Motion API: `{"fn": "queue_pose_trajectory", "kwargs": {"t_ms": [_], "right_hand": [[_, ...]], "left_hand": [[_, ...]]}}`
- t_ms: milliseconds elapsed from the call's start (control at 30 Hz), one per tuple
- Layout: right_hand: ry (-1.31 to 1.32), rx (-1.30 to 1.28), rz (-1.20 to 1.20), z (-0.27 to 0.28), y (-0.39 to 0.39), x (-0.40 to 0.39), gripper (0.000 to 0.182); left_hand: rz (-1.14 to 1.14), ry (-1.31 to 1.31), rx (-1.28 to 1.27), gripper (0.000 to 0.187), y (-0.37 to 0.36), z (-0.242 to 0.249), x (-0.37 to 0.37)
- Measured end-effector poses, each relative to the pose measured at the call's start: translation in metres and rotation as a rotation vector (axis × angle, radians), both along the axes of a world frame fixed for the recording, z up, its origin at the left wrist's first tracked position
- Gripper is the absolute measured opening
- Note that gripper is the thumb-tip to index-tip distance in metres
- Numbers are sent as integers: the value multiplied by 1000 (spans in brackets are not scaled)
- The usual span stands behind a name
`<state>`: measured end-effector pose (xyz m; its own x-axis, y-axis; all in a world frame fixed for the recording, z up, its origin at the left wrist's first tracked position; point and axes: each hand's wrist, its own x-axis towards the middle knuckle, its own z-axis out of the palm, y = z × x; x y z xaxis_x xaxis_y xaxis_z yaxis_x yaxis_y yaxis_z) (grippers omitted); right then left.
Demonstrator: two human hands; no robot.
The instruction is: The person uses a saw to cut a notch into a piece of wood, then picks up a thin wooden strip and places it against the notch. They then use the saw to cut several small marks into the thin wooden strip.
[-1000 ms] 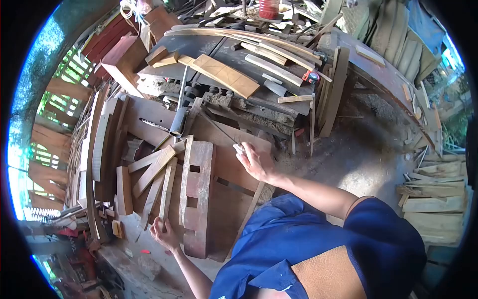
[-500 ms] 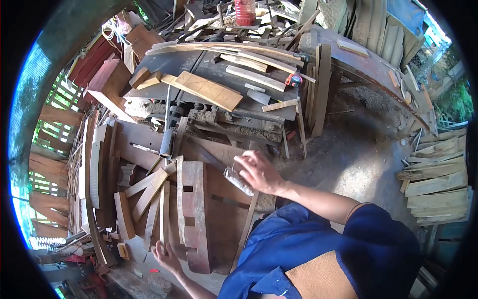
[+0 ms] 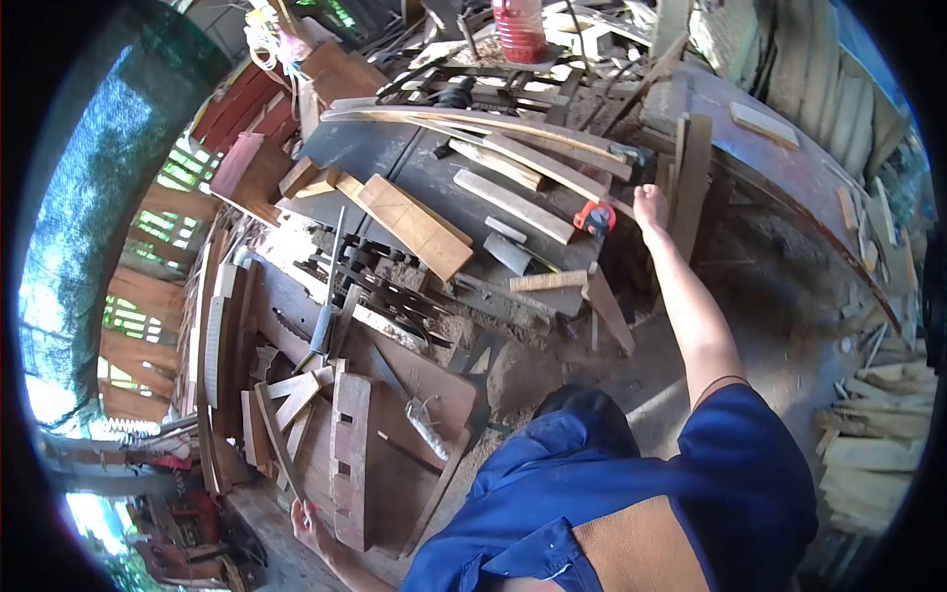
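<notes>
My left hand, low at the left, closes its fingers round the near end of a thin wooden strip. The strip leans over other offcuts beside a notched timber. My right hand is stretched far forward, close to the end of a long batten and to the right of a red tape measure. Its fingers look drawn together, but they are too small and turned away to show whether they hold anything. A handsaw with a white wrapped handle lies on the brown board.
A dark machine table carries several planks and a marked wooden block. Upright boards stand at its right end. A red-filled container is at the back. Stacked slats lie far right.
My right hand has let go of the saw and reached forward to the machine table's right end. My left hand keeps the strip, whose far end has swung left. The view has shifted.
</notes>
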<state>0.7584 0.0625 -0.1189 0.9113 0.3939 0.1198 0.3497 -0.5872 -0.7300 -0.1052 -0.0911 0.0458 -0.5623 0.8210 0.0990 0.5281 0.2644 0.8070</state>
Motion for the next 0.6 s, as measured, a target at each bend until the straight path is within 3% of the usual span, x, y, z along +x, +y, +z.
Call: {"fn": "queue_pose_trajectory", "kwargs": {"t_ms": [100, 167, 300, 333, 367, 433, 467, 600], "right_hand": [[152, -44, 130, -32, 32, 48, 42], [582, 146, 157, -14, 43, 47, 43], [725, 317, 48, -19, 50, 43, 32], [778, 375, -3, -24, 49, 44, 27], [779, 371, 6, -22, 49, 45, 27], [1062, 507, -46, -9, 43, 46, 23], [1142, 549, 25, 4, 35, 47, 22], [1324, 618, 172, 46, 14, 48, 18]], "left_hand": [[-74, -23, -64, 40, 9, 10, 38], [-67, -26, -18, 41, 15, 18, 74], [-226, 172, -38, 36, 42, 24, 128], [-240, 45, -48, 34, 54, 22, 146], [-274, 79, -100, 35, 67, 25, 171], [-269, -123, -134, 33, 93, 37, 249], [-339, -312, -151, 32, 110, 22, 265], [-399, -409, -398, 33, 174, -8, 357]]}}
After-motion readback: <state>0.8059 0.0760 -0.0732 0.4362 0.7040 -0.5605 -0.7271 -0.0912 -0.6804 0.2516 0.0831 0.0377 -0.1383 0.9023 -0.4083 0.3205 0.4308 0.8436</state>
